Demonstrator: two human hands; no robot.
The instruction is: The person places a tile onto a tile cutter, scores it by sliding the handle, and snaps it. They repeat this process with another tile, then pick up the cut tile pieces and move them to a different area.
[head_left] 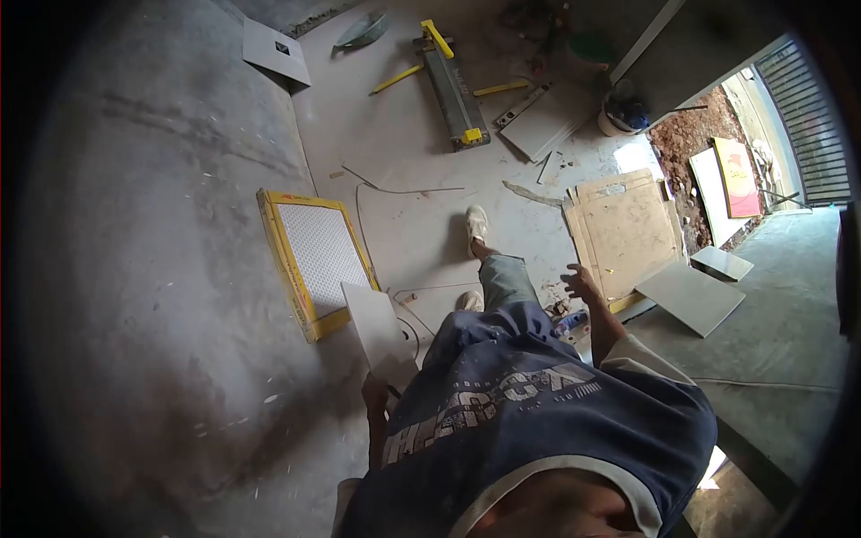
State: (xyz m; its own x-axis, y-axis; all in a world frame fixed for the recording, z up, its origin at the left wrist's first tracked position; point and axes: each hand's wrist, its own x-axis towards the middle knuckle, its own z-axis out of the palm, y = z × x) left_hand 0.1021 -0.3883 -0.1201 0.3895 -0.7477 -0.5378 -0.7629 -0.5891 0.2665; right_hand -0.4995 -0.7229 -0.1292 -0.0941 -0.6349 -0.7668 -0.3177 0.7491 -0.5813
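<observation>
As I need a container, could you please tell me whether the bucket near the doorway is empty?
Not empty: the bucket holds something, as dark and blue contents show at its mouth.

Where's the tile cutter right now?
The tile cutter lies on the floor at the head view's top centre, between the basin on the left and grey tiles.
</observation>
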